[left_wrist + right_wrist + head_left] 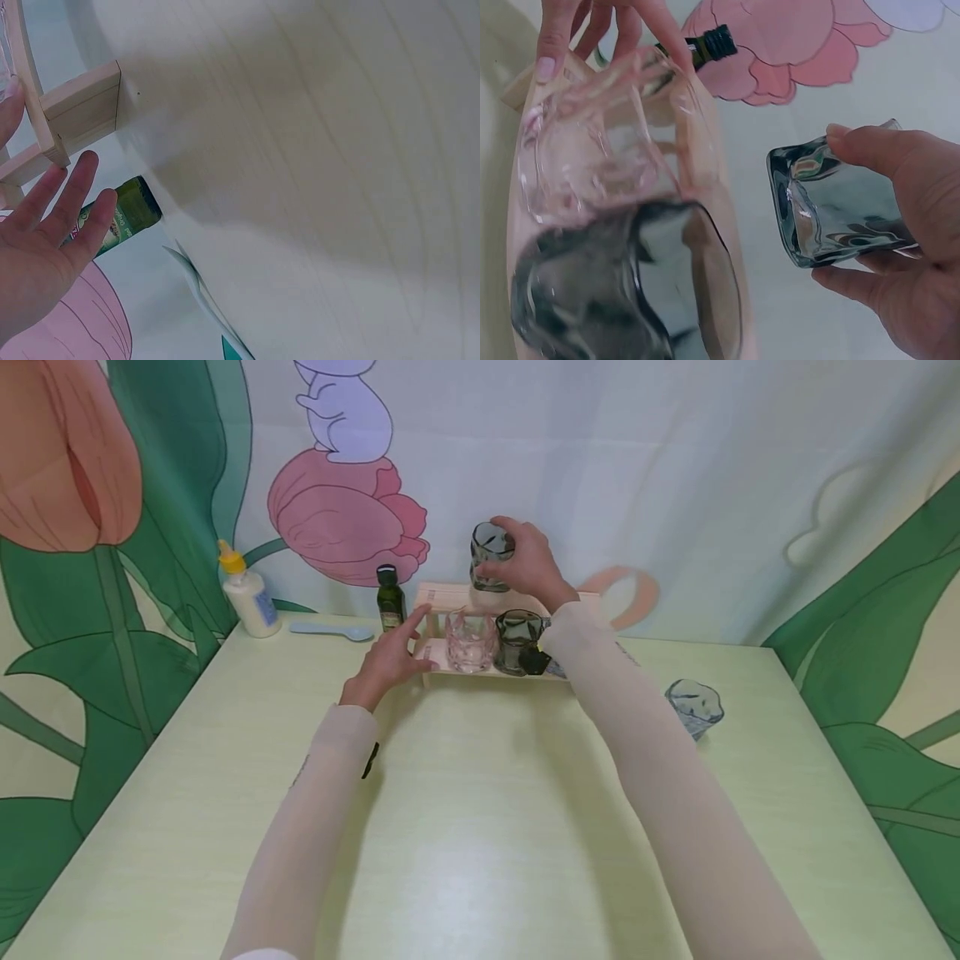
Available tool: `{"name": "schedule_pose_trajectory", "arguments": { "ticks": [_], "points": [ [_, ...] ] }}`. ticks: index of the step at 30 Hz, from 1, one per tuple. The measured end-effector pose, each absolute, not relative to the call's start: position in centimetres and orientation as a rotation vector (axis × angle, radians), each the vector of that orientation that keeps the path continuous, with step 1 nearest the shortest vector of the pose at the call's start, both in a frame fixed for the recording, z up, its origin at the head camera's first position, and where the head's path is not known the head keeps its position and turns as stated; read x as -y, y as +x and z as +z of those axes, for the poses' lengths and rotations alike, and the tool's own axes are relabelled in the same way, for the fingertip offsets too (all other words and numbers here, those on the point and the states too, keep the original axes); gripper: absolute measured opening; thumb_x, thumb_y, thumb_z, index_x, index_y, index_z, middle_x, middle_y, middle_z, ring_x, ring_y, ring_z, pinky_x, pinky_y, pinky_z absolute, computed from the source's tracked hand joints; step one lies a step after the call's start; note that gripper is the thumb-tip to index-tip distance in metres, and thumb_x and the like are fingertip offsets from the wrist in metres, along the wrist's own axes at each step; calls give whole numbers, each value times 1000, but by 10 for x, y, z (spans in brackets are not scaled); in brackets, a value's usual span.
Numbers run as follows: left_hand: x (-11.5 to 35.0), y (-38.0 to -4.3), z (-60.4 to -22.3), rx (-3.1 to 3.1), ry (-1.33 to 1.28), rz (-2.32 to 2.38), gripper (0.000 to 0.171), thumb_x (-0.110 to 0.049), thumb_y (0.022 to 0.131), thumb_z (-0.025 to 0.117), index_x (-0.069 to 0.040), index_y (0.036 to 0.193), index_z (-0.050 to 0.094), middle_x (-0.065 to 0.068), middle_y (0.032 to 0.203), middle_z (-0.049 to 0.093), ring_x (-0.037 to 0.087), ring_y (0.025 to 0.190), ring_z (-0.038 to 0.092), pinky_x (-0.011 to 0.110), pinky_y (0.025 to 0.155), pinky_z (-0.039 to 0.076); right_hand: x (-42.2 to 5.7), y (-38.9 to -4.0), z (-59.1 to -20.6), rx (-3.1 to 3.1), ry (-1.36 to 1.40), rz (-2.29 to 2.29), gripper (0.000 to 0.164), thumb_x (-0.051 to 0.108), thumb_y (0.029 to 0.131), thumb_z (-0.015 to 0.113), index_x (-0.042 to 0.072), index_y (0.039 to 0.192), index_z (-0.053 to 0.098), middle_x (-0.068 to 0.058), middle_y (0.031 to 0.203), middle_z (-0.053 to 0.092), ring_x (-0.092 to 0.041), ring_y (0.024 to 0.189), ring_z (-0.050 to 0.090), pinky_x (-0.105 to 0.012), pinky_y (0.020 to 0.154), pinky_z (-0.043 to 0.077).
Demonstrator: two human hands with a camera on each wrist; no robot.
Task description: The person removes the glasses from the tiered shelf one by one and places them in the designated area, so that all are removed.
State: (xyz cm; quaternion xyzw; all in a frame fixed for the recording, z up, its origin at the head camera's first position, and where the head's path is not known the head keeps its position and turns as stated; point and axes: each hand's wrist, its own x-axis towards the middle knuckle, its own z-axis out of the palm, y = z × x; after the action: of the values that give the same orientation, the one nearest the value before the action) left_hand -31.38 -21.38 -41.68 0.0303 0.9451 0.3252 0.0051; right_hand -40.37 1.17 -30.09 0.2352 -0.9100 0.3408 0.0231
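Observation:
My right hand holds a grey glass by its sides, thumb on one side and fingers on the other. The glass is just above the upper shelf of a small wooden rack, with a gap below it in the right wrist view. My left hand touches the rack's left end, its fingers spread and mostly straight. On the lower shelf stand a pink glass and a dark grey glass. Another glass beside them is mostly hidden by my right wrist.
A dark green bottle stands just left of the rack. Farther left are a light blue spoon-like utensil and a white glue bottle with a yellow cap. A blue-grey glass stands to the right. A printed curtain hangs behind.

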Motion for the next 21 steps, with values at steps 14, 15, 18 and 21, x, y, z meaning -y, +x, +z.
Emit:
{"name": "schedule_pose_trajectory", "arguments": {
  "ticks": [14,15,18,21],
  "points": [
    [214,-312,-417,-2993,141,992,97,-21,87,79,-34,160,16,18,141,55,37,109,66,56,91,50,-67,-394,-289,2779,733,1054,80,29,88,78,16,156,36,-20,139,49,-32,127,47,-50,106,41],
    [214,-312,-418,-2995,146,990,97,-21,87,79,-34,160,16,18,141,55,37,109,66,56,90,50,-71,-393,-289,2777,728,1052,81,29,88,78,16,155,36,-20,139,49,-33,127,47,-51,106,40],
    [214,-311,-418,-2993,145,996,98,-21,86,79,-34,160,16,18,140,55,37,108,66,55,89,50,-84,-391,-290,2764,726,1041,80,28,87,78,15,155,37,-21,138,50,-34,127,48,-52,106,40],
    [214,-311,-417,-2992,146,998,98,-21,86,79,-34,160,16,17,139,55,37,108,66,55,88,50,-99,-387,-291,2757,719,1035,80,29,88,78,15,155,37,-21,138,50,-34,127,48,-53,106,40]
  ]
}}
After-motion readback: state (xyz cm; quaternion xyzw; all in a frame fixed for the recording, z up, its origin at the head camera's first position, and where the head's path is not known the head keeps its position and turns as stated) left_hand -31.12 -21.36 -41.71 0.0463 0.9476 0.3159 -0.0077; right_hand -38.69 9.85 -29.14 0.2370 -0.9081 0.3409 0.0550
